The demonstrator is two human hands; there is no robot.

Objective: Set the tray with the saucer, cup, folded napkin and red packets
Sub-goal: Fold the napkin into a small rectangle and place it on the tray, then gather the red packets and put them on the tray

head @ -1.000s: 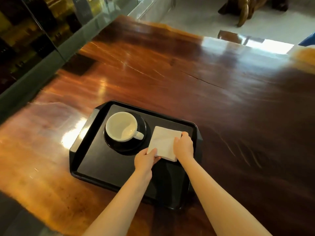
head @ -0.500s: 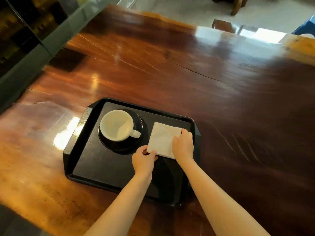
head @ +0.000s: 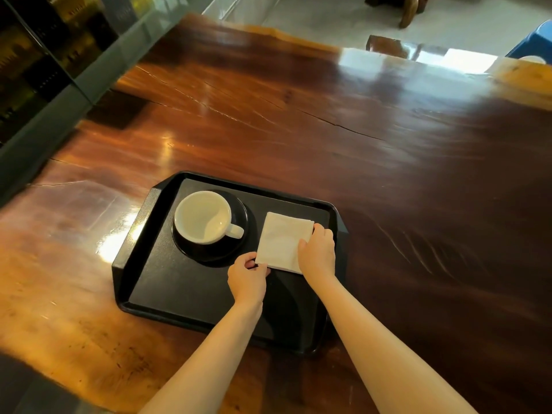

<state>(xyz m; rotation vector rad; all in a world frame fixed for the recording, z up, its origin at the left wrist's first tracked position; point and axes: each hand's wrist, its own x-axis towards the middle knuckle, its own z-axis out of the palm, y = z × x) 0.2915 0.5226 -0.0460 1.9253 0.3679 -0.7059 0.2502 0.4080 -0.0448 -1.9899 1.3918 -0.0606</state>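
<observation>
A black tray (head: 143, 243) lies on the wooden table. On its far left part a white cup (head: 203, 218) stands empty on a black saucer (head: 215, 252), handle pointing right. A white folded napkin (head: 282, 239) lies flat on the tray to the right of the saucer. My left hand (head: 248, 279) pinches the napkin's near left corner. My right hand (head: 318, 253) rests on its right edge, fingers curled over it. No red packets are in view.
The glossy dark wooden table (head: 328, 130) stretches far and right of the tray. A dark glass-fronted cabinet (head: 44, 55) runs along the left. A wooden stool (head: 385, 46) and a blue object (head: 534, 40) sit beyond the far edge.
Both hands stay on the napkin, which keeps its place on the tray beside the saucer. My view has shifted slightly; the cup and saucer are unmoved.
</observation>
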